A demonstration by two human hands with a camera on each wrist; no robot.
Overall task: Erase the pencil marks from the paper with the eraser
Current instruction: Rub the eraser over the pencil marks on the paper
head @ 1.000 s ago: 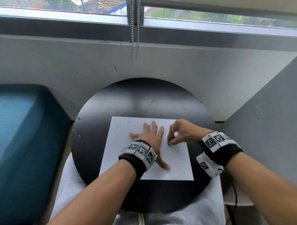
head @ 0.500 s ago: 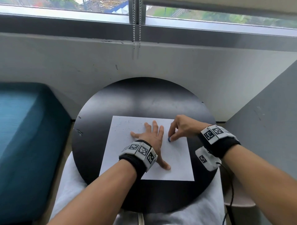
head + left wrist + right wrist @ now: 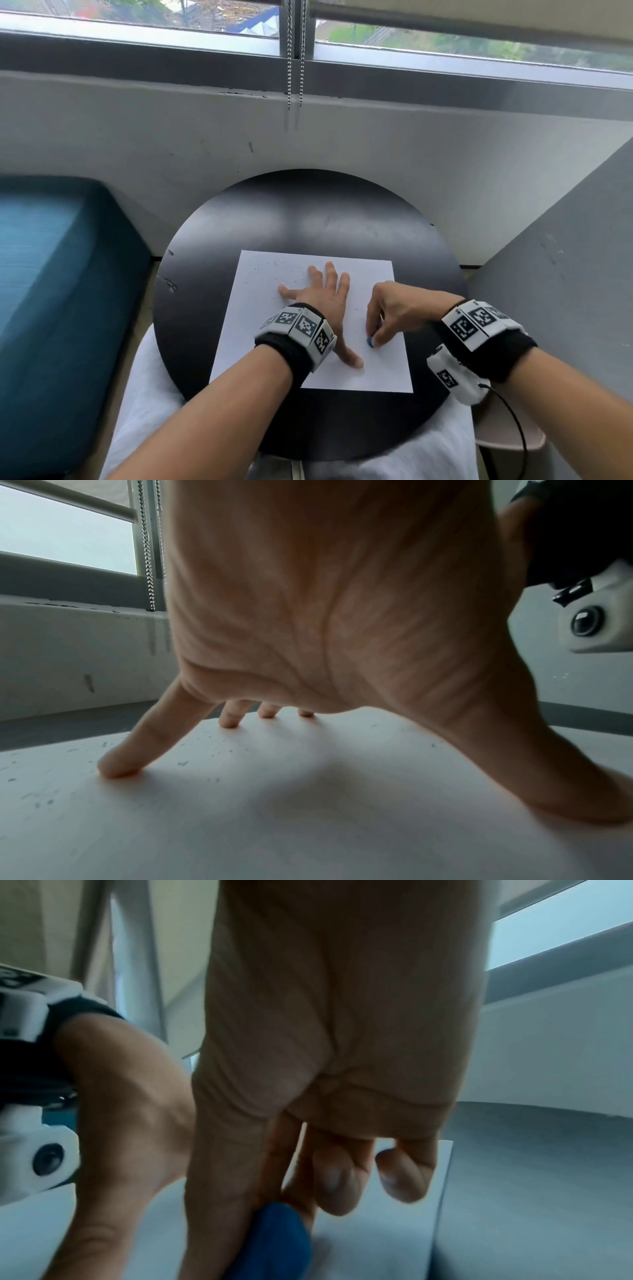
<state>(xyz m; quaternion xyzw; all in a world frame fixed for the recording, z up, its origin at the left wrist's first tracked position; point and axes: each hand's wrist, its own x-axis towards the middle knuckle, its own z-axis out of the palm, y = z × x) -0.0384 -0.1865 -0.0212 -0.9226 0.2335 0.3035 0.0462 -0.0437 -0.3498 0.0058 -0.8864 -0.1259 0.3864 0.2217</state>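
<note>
Where the sheet lies: the white paper (image 3: 270, 329) sits flat near the middle of the round black table (image 3: 308, 219), squared toward the person.
Left hand: the left hand (image 3: 320, 301) is spread flat on the paper, fingers straight and fanned, thumb stretched toward the near right; in the left wrist view its fingertips (image 3: 118, 769) press the sheet while the palm arches above it.
Right hand: the right hand (image 3: 394, 308) is curled, thumb and first fingers pinching the eraser; the other fingers (image 3: 404, 1175) are tucked in and hold nothing.
Eraser: the small blue eraser (image 3: 370, 341) touches the paper on its right half, toward the near edge; in the right wrist view the eraser (image 3: 274, 1240) pokes out below the pinching fingers.
Eraser to hands: it sits just right of the left thumb tip, near it but apart, and directly under the right fingertips.
Paper surface: small dark specks (image 3: 270, 267) are scattered over the far left part of the sheet, beyond the left hand; whether they are crumbs or marks cannot be told.
Around: a teal cushion (image 3: 51, 274) lies to the left of the table, a bead chain (image 3: 295, 54) hangs from the window behind.
</note>
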